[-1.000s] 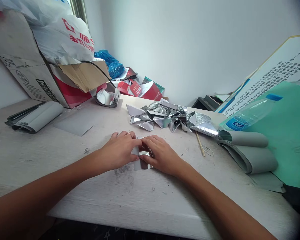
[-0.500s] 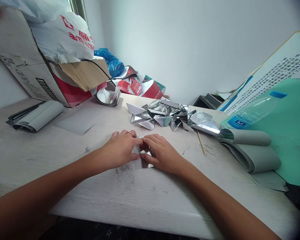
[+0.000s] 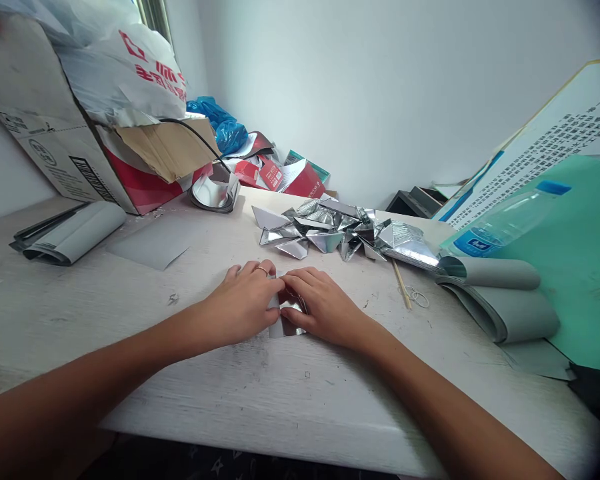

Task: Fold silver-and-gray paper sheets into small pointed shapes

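A small sheet of silver foil paper (image 3: 291,327), shiny on one side and grey on the other, lies on the table between my hands, partly folded over. My left hand (image 3: 247,300), with a ring on one finger, grips its left, grey part. My right hand (image 3: 320,303) curls over the shiny right part, thumb and fingers pressed on it. Both hands cover much of the sheet. Beyond them sits a pile of folded silver foil pieces (image 3: 325,233).
Grey sheets lie rolled at the left (image 3: 80,233) and folded over at the right (image 3: 510,307). A wooden stick (image 3: 401,285) and a rubber band (image 3: 420,298) lie near the pile. Farther out are a plastic bottle (image 3: 515,217), a cardboard box (image 3: 55,147) and a roll of silver tape (image 3: 213,193).
Hardly anything differs. The left thumb has shifted up slightly against the folded sheet, while the right hand stays in place. The whole view has drifted a little.
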Demonstrator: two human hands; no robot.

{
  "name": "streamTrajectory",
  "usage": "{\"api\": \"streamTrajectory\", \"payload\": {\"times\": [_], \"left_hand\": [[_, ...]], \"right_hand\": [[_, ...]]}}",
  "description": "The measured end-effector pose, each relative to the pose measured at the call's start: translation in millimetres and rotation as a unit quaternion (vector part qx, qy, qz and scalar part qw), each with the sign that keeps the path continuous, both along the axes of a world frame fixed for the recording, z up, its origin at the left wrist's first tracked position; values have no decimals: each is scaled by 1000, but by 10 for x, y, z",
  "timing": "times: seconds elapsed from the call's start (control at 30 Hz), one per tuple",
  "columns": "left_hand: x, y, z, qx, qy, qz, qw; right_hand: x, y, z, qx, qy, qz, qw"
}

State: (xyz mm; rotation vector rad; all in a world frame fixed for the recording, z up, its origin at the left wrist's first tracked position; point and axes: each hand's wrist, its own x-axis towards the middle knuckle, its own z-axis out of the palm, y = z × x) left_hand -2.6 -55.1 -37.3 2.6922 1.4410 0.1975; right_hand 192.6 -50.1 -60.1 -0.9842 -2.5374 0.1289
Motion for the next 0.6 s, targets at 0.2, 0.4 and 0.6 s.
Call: {"api": "streamTrajectory", "payload": {"times": [0.2,0.4,0.6], "left_hand": [[42,-66,3,1,-11,-6,1000],[73,-78,-38,0,-30,-15,999],[94,-76,-67,29,-12,-9,999]], "right_hand": [[9,16,-29,9,-4,-1,1000],[12,20,-35,9,3,-3,1000],[12,22,-23,7,13,2,1000]]}}
